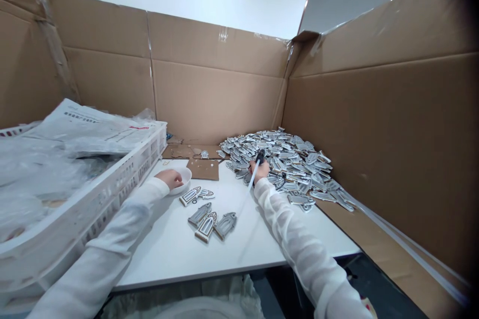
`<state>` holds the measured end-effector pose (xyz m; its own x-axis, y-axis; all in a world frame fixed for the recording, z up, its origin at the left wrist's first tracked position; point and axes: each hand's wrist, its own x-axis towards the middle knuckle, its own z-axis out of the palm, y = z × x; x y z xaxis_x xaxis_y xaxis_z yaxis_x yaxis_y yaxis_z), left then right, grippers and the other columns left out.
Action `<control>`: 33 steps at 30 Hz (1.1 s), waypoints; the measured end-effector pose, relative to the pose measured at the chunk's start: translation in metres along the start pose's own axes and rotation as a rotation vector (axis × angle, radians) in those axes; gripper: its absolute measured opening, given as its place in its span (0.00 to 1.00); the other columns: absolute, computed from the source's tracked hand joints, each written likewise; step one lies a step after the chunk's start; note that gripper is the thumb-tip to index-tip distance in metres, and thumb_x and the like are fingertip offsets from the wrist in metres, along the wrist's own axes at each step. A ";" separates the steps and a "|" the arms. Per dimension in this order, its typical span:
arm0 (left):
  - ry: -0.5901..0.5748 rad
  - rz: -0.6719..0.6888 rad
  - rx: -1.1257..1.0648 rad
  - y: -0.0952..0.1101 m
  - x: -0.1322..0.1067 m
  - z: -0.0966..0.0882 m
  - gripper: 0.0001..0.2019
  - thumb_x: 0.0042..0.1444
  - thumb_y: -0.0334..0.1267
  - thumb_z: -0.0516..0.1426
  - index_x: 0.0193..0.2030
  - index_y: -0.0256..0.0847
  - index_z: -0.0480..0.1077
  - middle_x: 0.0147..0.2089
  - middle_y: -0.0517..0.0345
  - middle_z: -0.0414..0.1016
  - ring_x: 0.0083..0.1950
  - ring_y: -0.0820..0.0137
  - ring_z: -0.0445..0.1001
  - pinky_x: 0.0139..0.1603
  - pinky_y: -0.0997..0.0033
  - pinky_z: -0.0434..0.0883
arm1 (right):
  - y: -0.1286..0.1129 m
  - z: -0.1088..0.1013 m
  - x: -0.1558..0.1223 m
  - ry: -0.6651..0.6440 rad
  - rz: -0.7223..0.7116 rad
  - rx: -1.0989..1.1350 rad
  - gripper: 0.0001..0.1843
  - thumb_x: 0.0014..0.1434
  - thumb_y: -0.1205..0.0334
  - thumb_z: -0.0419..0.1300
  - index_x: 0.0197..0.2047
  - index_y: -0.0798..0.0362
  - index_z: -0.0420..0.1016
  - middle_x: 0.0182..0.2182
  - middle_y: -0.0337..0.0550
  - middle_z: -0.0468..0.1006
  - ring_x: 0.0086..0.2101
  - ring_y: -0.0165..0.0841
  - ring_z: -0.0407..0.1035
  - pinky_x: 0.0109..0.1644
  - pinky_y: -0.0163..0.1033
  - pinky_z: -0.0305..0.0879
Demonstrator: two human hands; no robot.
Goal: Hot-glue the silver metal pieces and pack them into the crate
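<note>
My left hand [170, 178] reaches into a small white bowl [186, 175], its fingers bent together; whatever they may pinch is hidden. My right hand [261, 169] is closed around a black glue gun [260, 155] at the near edge of a heap of parts. A translucent glue stick [253, 175] juts from the gun's back toward me. Between my arms lie several flat arched window-shaped pieces [206, 227], some grey side up, others showing a white and brown pattern. A small dark ring [194, 202] lies beside the upper pair.
A big heap of similar arched pieces [277, 147] fills the back right. On the left, a white plastic basket [149, 152] holds plastic bags and a printed sheet [101, 124]. A cardboard scrap [203, 169] lies on the white table [164, 249]. Tall cardboard walls [217, 84] surround the table.
</note>
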<state>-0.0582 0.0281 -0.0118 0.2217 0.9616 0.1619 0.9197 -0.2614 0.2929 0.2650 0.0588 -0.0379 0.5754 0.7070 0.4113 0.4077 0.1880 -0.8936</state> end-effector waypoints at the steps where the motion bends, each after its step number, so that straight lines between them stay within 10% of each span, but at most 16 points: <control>1: 0.007 -0.003 -0.007 -0.001 0.001 0.001 0.04 0.37 0.36 0.58 0.23 0.41 0.72 0.29 0.51 0.73 0.34 0.57 0.70 0.36 0.63 0.62 | 0.001 -0.001 0.001 0.017 0.010 -0.016 0.11 0.41 0.56 0.55 0.27 0.54 0.66 0.13 0.38 0.67 0.19 0.34 0.65 0.23 0.35 0.59; 8: 0.061 -0.041 -0.058 -0.004 0.005 0.007 0.06 0.30 0.33 0.60 0.20 0.43 0.68 0.17 0.60 0.66 0.26 0.61 0.69 0.32 0.65 0.63 | 0.008 -0.002 0.006 0.080 0.066 -0.103 0.11 0.39 0.62 0.56 0.30 0.54 0.70 0.18 0.44 0.72 0.24 0.38 0.69 0.27 0.37 0.61; 22: 0.022 -0.092 0.065 0.002 -0.003 -0.007 0.03 0.31 0.38 0.59 0.18 0.43 0.71 0.24 0.57 0.73 0.29 0.66 0.69 0.29 0.74 0.61 | -0.017 0.000 -0.008 0.104 0.014 -0.075 0.15 0.43 0.53 0.55 0.30 0.57 0.67 0.29 0.49 0.73 0.33 0.38 0.67 0.35 0.38 0.62; 33: 0.222 -0.092 -0.041 0.018 -0.013 -0.021 0.07 0.44 0.40 0.54 0.23 0.42 0.71 0.30 0.56 0.74 0.33 0.66 0.69 0.33 0.72 0.61 | -0.078 0.007 -0.079 -0.541 -0.015 0.196 0.19 0.45 0.48 0.56 0.32 0.57 0.68 0.16 0.37 0.66 0.16 0.29 0.62 0.15 0.31 0.53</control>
<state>-0.0508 0.0093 0.0115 0.0573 0.9406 0.3347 0.9180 -0.1815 0.3528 0.1832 -0.0071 -0.0021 0.1046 0.9417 0.3197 0.2447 0.2873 -0.9261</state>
